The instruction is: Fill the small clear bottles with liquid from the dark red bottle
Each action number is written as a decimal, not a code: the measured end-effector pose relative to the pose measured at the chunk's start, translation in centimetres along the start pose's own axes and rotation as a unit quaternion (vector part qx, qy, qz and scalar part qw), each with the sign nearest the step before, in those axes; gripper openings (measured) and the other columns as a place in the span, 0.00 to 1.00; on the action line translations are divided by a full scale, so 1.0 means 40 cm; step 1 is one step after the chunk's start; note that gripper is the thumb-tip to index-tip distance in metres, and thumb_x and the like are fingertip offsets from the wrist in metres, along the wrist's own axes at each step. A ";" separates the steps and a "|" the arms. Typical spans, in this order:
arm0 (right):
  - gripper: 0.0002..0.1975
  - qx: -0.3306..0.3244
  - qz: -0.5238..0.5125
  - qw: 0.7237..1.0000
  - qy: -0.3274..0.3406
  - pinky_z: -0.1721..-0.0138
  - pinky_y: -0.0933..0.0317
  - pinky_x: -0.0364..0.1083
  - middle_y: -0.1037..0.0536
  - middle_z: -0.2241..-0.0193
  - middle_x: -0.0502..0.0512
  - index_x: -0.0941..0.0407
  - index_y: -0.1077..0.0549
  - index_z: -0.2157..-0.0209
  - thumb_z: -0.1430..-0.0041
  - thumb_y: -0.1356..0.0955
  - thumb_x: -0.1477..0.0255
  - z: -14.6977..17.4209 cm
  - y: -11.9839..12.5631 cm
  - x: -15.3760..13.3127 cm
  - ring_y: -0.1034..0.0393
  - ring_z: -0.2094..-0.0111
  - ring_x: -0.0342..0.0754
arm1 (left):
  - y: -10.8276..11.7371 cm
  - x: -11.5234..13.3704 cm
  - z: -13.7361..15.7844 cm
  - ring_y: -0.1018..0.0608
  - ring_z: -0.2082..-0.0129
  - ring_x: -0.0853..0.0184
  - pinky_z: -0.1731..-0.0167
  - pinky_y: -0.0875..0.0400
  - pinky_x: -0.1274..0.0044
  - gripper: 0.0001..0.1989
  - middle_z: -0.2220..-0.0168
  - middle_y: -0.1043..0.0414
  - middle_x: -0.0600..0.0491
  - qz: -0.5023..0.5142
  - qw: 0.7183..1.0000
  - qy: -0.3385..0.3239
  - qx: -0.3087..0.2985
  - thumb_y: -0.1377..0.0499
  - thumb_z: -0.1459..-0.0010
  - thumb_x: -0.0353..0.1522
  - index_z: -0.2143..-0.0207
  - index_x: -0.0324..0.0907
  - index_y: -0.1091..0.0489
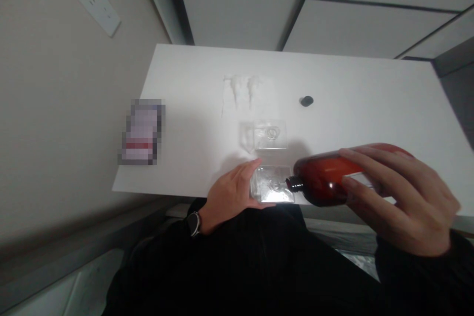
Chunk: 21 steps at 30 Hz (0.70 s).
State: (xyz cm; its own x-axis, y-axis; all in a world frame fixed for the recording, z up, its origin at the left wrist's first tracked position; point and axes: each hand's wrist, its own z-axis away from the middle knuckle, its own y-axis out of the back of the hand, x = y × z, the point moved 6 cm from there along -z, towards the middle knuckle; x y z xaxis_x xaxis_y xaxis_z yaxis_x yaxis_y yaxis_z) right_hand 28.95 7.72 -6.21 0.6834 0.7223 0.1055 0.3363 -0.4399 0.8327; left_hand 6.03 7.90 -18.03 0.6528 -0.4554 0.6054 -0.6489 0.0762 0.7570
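My right hand (400,202) is wrapped round a reddish-brown bottle (326,177), tilted onto its side with its uncapped black-threaded neck over a clear plastic box (274,185). Liquid seems to lie in that box, though glare makes it hard to be sure. My left hand (235,185) grips the box from its left side at the table's front edge. Just behind stands a second clear box (270,136) with a thin coiled ring or loop inside. A small black cap (306,101) lies farther back on the right.
Two whitish, narrow-tipped pieces (242,89) lie on a thin pale sheet at the back of the white table (388,103). A blurred-out phone-like object (142,131) is at the left edge. A wall stands to the left, cabinet panels behind.
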 end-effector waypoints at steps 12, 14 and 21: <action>0.17 -0.006 0.001 1.000 0.009 0.50 0.22 0.61 0.21 0.38 0.63 0.51 0.22 0.54 0.39 0.25 0.85 0.005 -0.002 0.001 0.20 0.43 0.65 | 0.008 0.009 -0.001 0.16 0.42 0.50 0.42 0.19 0.64 0.51 0.39 0.21 0.40 0.012 1.000 -0.006 0.014 0.23 0.48 0.49 0.31 0.43 0.43; 0.17 -0.009 0.004 1.000 0.014 0.51 0.22 0.62 0.22 0.37 0.64 0.52 0.22 0.54 0.40 0.25 0.85 0.005 -0.002 0.000 0.20 0.43 0.66 | 0.011 0.011 -0.004 0.17 0.42 0.50 0.41 0.19 0.65 0.51 0.39 0.22 0.40 0.016 1.000 -0.017 0.019 0.22 0.49 0.48 0.31 0.42 0.43; 0.19 -0.015 0.003 1.000 0.024 0.51 0.22 0.61 0.23 0.35 0.64 0.52 0.22 0.53 0.41 0.24 0.86 0.003 0.000 0.002 0.21 0.43 0.65 | 0.002 0.000 0.006 0.16 0.43 0.49 0.44 0.18 0.62 0.51 0.39 0.22 0.40 -0.003 1.000 -0.001 0.001 0.23 0.48 0.49 0.30 0.44 0.43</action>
State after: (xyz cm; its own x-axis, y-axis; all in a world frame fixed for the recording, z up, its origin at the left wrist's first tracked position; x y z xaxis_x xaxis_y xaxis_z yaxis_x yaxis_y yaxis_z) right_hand 29.07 7.72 -6.27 0.6538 0.7443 0.1363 0.3118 -0.4291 0.8478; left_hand 5.89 7.68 -18.04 0.6555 -0.4576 0.6008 -0.6458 0.0727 0.7600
